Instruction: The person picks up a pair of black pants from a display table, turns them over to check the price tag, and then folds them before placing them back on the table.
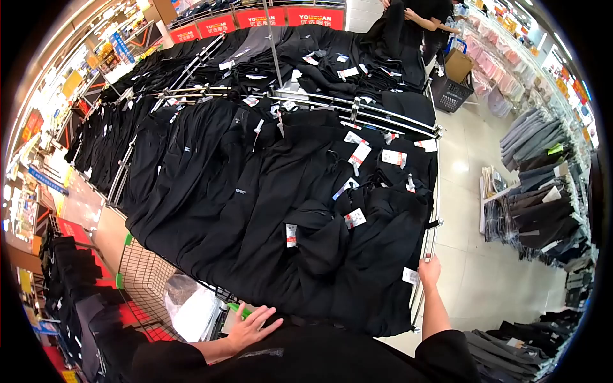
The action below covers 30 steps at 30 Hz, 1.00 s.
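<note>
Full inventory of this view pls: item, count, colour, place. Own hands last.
Garments: many, black, piled on the central display
Price tags: many, white and red, on the garments
Metal rail: one, silver, display's right edge
Pole: one, silver, top centre
Signs: at least four, red, top
Wire cart: one, green-trimmed, lower left
Plastic bag: one, white, in cart
Basket: one, dark, floor upper right
Hanging clothes: many, pink, upper right
Other clothes: many, grey and black, right
Floor: one, pale, right aisle
Other person: one, black clothing, top right
Left hand: one, bare, garments' front edge
Right hand: one, bare, gripping rail
</note>
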{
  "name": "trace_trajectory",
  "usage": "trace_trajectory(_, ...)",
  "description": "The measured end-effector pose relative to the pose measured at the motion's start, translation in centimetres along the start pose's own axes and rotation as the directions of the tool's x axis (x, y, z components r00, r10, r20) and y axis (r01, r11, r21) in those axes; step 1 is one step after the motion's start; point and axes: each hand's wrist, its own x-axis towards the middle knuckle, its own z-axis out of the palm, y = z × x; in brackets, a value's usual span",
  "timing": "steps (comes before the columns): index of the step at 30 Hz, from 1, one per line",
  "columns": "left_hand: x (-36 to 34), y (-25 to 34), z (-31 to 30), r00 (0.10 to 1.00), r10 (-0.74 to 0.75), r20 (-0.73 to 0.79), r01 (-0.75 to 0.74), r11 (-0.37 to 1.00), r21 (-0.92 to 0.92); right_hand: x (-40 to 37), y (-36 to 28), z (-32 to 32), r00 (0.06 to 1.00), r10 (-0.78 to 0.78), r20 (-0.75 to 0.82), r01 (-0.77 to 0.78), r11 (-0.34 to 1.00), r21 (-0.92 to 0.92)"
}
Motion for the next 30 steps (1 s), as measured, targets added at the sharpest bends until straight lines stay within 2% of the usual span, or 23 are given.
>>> trace_trajectory(1, 0.2, -0.1, 0.1, 1.000, 0.003, 0.001, -0.003, 1.000, 0.001, 0.1, 0.1, 0.1, 1.000, 0.003, 0.000, -0.003, 1.000, 0.002)
trace_trajectory(3, 0.3, -0.2, 0.3, 0.995, -0.005, 0.097, 0.030, 0.966, -0.258, 0.2, 0.5, 0.3, 1.000, 0.000, -0.008, 0.000, 1.000, -0.004)
trace_trajectory(4, 0.4, -0.6, 0.2, 0.996, 0.022, 0.092, 0.006, 0.957, -0.291, 0.2, 0.5, 0.4, 1.000, 0.001, -0.006, -0.001, 1.000, -0.005)
trace_trajectory(10, 0.0, -0.7, 1.6, 0.999, 0.037, -0.010, -0.039, 0.956, -0.292, -0.1, 0.1, 0.0, 1.000, 0.009, -0.003, -0.009, 1.000, 0.006)
trace_trajectory(19, -0.3, -1.0, 1.7, 0.999, 0.031, -0.040, -0.041, 0.957, -0.288, -0.1, -0.4, -0.2, 1.000, 0.008, -0.016, -0.009, 1.000, -0.022)
trace_trajectory(21, 0.1, -1.1, 1.4, 0.999, 0.022, -0.036, -0.032, 0.954, -0.300, -0.3, -0.2, -0.2, 0.999, -0.004, -0.036, 0.003, 0.999, -0.035)
trace_trajectory(23, 1.4, -1.8, 0.5, 0.996, 0.089, 0.017, -0.081, 0.956, -0.281, -0.8, -1.5, -0.9, 1.000, 0.007, -0.025, -0.008, 1.000, -0.026)
trace_trajectory(24, 2.5, -2.3, -0.2, 0.991, 0.088, 0.103, -0.037, 0.908, -0.418, -1.1, -2.0, -1.3, 1.000, 0.028, -0.008, -0.028, 0.999, -0.025)
trace_trajectory(25, 3.9, -2.9, -0.3, 0.990, 0.095, 0.102, -0.044, 0.907, -0.419, -1.1, -1.9, -1.3, 0.999, 0.034, -0.012, -0.034, 0.999, -0.024)
trace_trajectory(27, 6.7, -4.2, 0.4, 0.984, -0.159, 0.085, 0.177, 0.771, -0.612, -0.9, -1.8, -1.2, 1.000, -0.009, -0.023, 0.008, 0.999, -0.043)
trace_trajectory(30, 11.8, -7.2, 2.6, 0.936, -0.321, 0.145, 0.345, 0.750, -0.565, -0.9, -1.6, -0.9, 1.000, -0.005, -0.021, 0.004, 0.999, -0.037)
